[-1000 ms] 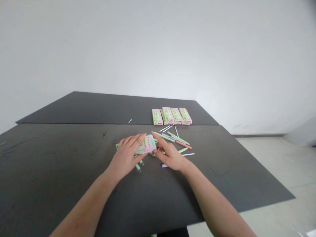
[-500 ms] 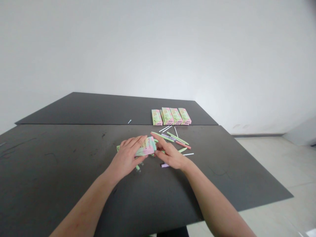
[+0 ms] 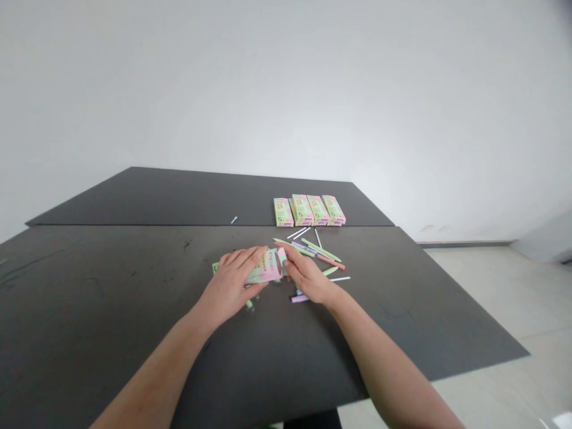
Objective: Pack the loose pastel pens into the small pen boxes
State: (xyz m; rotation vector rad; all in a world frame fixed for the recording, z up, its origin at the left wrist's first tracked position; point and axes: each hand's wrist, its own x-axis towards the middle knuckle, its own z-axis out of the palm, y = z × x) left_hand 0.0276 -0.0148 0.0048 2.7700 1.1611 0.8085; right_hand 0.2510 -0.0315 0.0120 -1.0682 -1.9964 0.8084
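A small pink, green and yellow printed carton (image 3: 269,268) lies across the middle of my view, just above the dark table. My left hand (image 3: 230,280) is wrapped over its left part, thumb on the near side. At the carton's right end, my right hand (image 3: 310,279) pinches the end flap between thumb and fingers. Beyond the right hand lie loose pens: green (image 3: 295,248), red (image 3: 331,261) and a purple one (image 3: 300,298) close to its wrist. A green piece (image 3: 249,304) pokes out below the left hand. The carton's left part and underside are hidden.
Several similar cartons (image 3: 302,210) lie in a row at the back. Thin white sticks (image 3: 318,238) are scattered before them, and a small white piece (image 3: 234,220) lies farther left. The dark table (image 3: 111,322) has a seam across it; a white wall stands behind.
The fingers of my right hand have closed on the carton's right end, and its end flap now shows bent against them. My left hand keeps its hold nearly unmoved.
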